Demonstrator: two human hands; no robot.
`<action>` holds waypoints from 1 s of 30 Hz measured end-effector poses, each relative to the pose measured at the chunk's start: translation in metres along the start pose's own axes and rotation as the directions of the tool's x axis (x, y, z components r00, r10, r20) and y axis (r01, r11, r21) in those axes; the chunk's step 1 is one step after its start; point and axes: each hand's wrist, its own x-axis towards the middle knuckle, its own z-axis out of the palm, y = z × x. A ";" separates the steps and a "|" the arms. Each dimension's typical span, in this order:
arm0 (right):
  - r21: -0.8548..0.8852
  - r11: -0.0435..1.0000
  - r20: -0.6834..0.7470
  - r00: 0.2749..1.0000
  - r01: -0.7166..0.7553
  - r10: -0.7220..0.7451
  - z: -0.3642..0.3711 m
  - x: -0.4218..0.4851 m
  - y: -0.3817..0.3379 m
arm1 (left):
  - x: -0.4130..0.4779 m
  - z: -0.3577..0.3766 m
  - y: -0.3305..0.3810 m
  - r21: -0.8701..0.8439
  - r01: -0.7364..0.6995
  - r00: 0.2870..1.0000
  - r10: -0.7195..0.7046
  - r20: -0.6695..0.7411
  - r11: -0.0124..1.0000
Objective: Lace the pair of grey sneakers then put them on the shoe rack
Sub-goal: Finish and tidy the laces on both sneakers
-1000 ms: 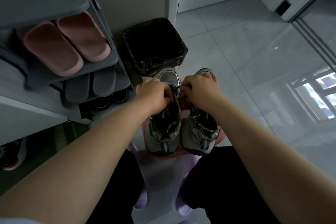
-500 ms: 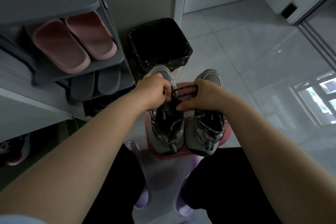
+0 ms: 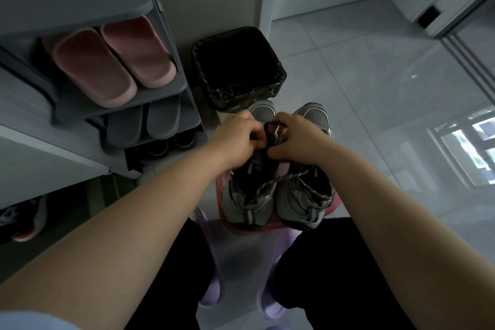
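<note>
Where the hands meet: above the tongue of the sneaker on the person's left, knuckles close together, both arms stretched forward and down.
Left hand [image 3: 237, 134]: clenched, its fingers curled in and pinching the dark lace [image 3: 271, 129] at that sneaker's throat.
Right hand [image 3: 297, 140]: also curled, grasping a loop of the same lace, thumb tucked low towards the other hand.
Left sneaker [image 3: 249, 207]: grey, heel towards the person, toe pointing at the bin; its forepart is hidden under the hands.
Right sneaker [image 3: 304, 205]: just beside the first and parallel to it, with a speckled lace lying loose across its opening.
Pink support [image 3: 335, 203]: under both sneakers; whether it is a stool or a tub cannot be told.
Bin [image 3: 278, 72]: lined with a black bag, standing just beyond the sneakers' toes.
Shoe rack [image 3: 167, 90]: grey, to the left, holding pink slippers [image 3: 115, 61] on one shelf and grey slippers [image 3: 144, 123] on the shelf below.
Feet: in purple slippers [image 3: 211, 299], on the pale tiled floor [image 3: 361, 88].
</note>
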 end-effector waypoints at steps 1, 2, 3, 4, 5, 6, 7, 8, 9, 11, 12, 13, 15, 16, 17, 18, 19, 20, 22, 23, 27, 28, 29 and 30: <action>-0.001 1.000 0.001 1.000 -0.010 0.010 -0.001 -0.001 0.001 | 0.000 -0.002 -0.001 0.012 0.012 1.000 -0.012 0.000 1.000; 0.001 1.000 0.004 1.000 -0.019 0.019 -0.001 -0.002 0.001 | 0.001 -0.005 -0.002 0.021 0.019 1.000 -0.019 0.000 1.000; 0.007 1.000 0.008 1.000 -0.026 0.026 -0.002 -0.003 0.002 | 0.002 -0.009 -0.003 0.019 0.016 1.000 -0.016 0.000 1.000; 0.013 0.999 0.016 0.999 -0.034 0.034 -0.002 -0.003 0.002 | 0.003 -0.014 -0.005 0.003 0.011 1.000 -0.011 0.010 1.000; 0.018 0.999 0.023 0.999 -0.041 0.041 -0.003 -0.003 0.003 | 0.003 -0.020 -0.006 -0.017 0.005 1.000 -0.004 0.030 1.000; 0.022 0.998 0.030 0.998 -0.050 0.050 -0.003 -0.003 0.004 | 0.002 -0.027 -0.009 -0.041 0.009 0.998 -0.006 0.058 0.999; 0.026 0.998 0.033 0.998 -0.057 0.056 -0.003 -0.003 0.005 | 0.002 -0.035 -0.012 -0.081 0.029 0.996 -0.022 0.085 0.996; 0.031 0.998 0.035 0.998 -0.062 0.061 -0.003 -0.002 0.006 | 0.000 -0.043 -0.016 -0.139 0.067 0.994 -0.054 0.099 0.988; 0.033 0.998 0.036 0.998 -0.062 0.060 -0.003 -0.002 0.006 | -0.001 -0.052 -0.020 -0.218 0.105 0.992 -0.087 0.092 0.970; 0.035 0.999 0.048 0.998 -0.033 0.031 -0.002 -0.001 0.007 | -0.004 -0.064 -0.024 -0.446 0.166 0.986 -0.149 0.073 0.880; 0.040 0.999 0.065 0.998 -0.005 0.002 -0.002 -0.001 0.008 | -0.005 -0.066 -0.022 -0.569 0.191 0.981 -0.168 0.093 0.800; 0.057 0.998 0.089 0.996 0.020 -0.025 -0.003 -0.001 0.008 | -0.006 -0.064 -0.018 -0.663 0.207 0.978 -0.166 0.124 0.720; 0.122 0.992 0.151 0.987 0.037 -0.055 -0.009 -0.004 0.008 | -0.006 -0.057 -0.008 -0.775 0.216 0.976 -0.124 0.178 0.594; 0.151 0.988 0.179 0.982 0.034 -0.062 -0.011 -0.005 0.008 | -0.005 -0.051 -0.002 -0.809 0.223 0.975 -0.107 0.197 0.544; 0.170 0.985 0.199 0.978 0.031 -0.065 -0.013 -0.006 0.008 | -0.004 -0.046 0.003 -0.826 0.233 0.972 -0.101 0.211 0.514; 0.177 0.984 0.211 0.976 0.023 -0.061 -0.014 -0.006 0.009 | -0.004 -0.041 0.008 -0.830 0.244 0.970 -0.110 0.218 0.501; 0.177 0.984 0.215 0.975 0.014 -0.053 -0.013 -0.005 0.011 | -0.003 -0.036 0.010 -0.814 0.262 0.965 -0.137 0.224 0.518; 0.173 0.985 0.214 0.976 0.009 -0.046 -0.012 -0.004 0.012 | -0.003 -0.032 0.011 -0.768 0.292 0.956 -0.179 0.231 0.570; 0.149 0.989 0.208 0.978 0.003 -0.034 -0.011 -0.003 0.013 | -0.001 -0.028 0.006 -0.565 0.336 0.941 -0.253 0.224 0.753; 0.139 0.990 0.204 0.978 0.002 -0.031 -0.011 -0.002 0.013 | -0.001 -0.029 0.004 -0.438 0.337 0.939 -0.266 0.216 0.834; 0.099 0.995 0.199 0.980 -0.005 -0.015 -0.009 0.001 0.015 | -0.008 -0.052 -0.001 0.040 0.249 0.917 -0.249 0.311 0.968; 0.096 0.995 0.195 0.981 0.000 -0.019 -0.008 0.002 0.016 | -0.011 -0.057 -0.002 0.108 0.220 0.896 -0.244 0.371 0.970; 0.098 0.995 0.187 0.982 0.009 -0.027 -0.007 0.002 0.016 | -0.013 -0.059 -0.002 0.137 0.189 0.876 -0.230 0.425 0.972; 0.101 0.995 0.180 0.983 0.016 -0.034 -0.007 0.002 0.016 | -0.014 -0.060 -0.003 0.131 0.162 0.862 -0.205 0.464 0.978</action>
